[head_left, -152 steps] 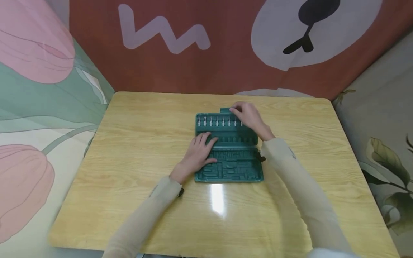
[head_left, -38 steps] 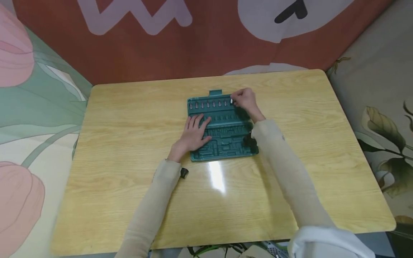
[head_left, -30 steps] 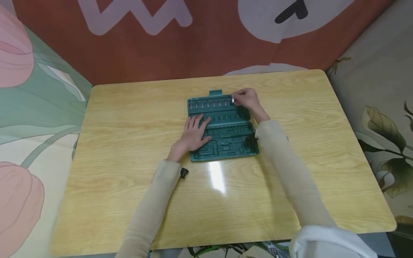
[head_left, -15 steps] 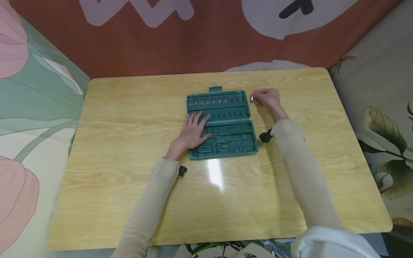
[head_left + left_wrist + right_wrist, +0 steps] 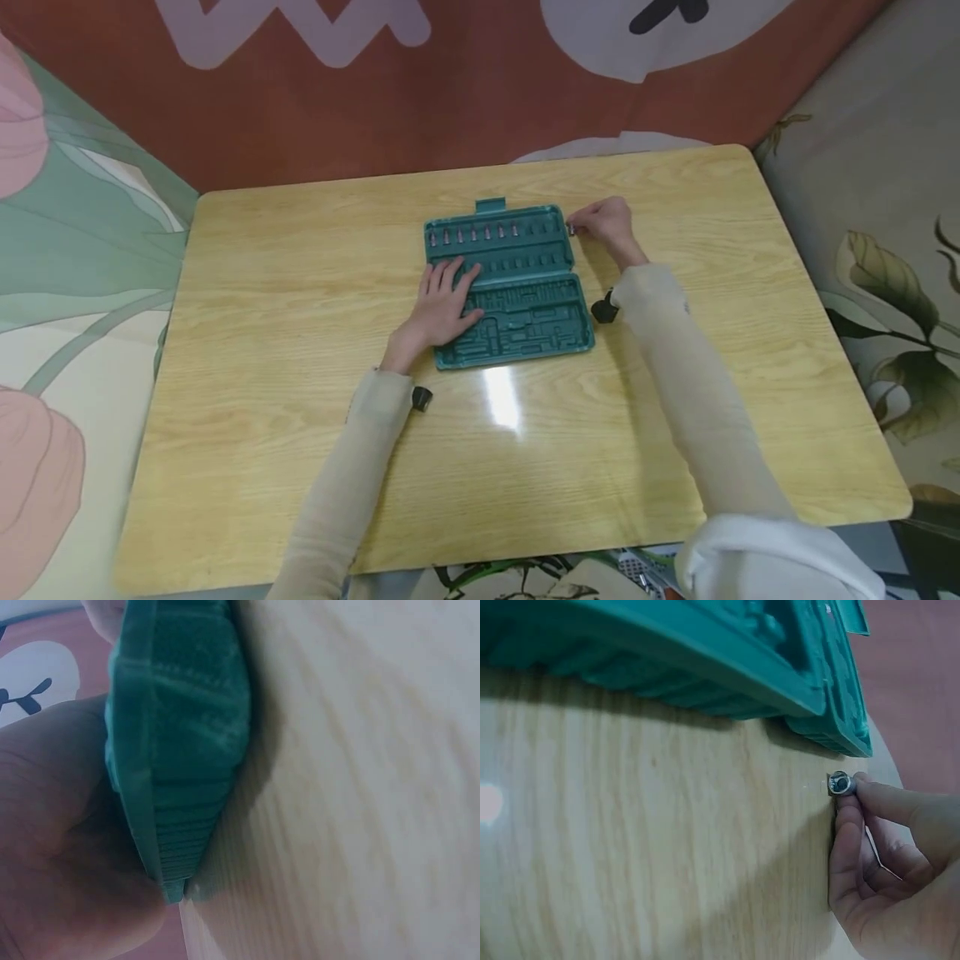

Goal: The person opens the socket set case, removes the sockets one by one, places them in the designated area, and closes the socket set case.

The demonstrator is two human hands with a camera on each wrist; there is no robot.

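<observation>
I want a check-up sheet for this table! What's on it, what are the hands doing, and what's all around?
Surface: wooden table, glossy, with a light glare near the front.
Job's things: open green tool case lying flat; row of silver bits in its far half; one small silver socket out of the case.
Clutter: nothing seen.
Hands: left hand rests flat on the case; right hand pinches the socket beside the case's right edge.
Cables: nothing seen.
Surroundings: patterned fabric walls on three sides.

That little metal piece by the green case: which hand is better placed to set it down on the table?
Probably the right hand: it pinches the small metal socket just above the table, beside the green case. The left hand lies flat on the case.
</observation>
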